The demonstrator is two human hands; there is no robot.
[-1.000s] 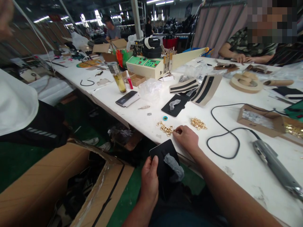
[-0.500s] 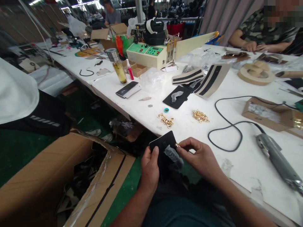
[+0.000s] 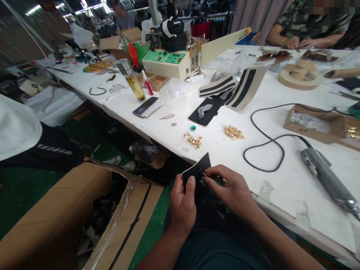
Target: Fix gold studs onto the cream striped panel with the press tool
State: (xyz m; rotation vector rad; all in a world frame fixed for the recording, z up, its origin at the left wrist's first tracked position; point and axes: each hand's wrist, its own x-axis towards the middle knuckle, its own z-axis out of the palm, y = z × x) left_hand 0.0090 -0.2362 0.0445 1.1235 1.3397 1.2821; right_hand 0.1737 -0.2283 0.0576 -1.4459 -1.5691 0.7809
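Over your lap, at the edge of the table, your left hand grips a black piece while your right hand pinches a small gold clasp against it; farther off, a heap of gold clasps lies on the table.

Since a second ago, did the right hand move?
Yes. The right hand left the gold chains on the table, bringing a link back to the black piece the left hand holds.

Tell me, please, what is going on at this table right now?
The person's left hand holds a black piece beside the white table, and the right hand pinches a small gold fitting against it. Two heaps of gold links lie on the table beyond, with a corded grey tool to the right.
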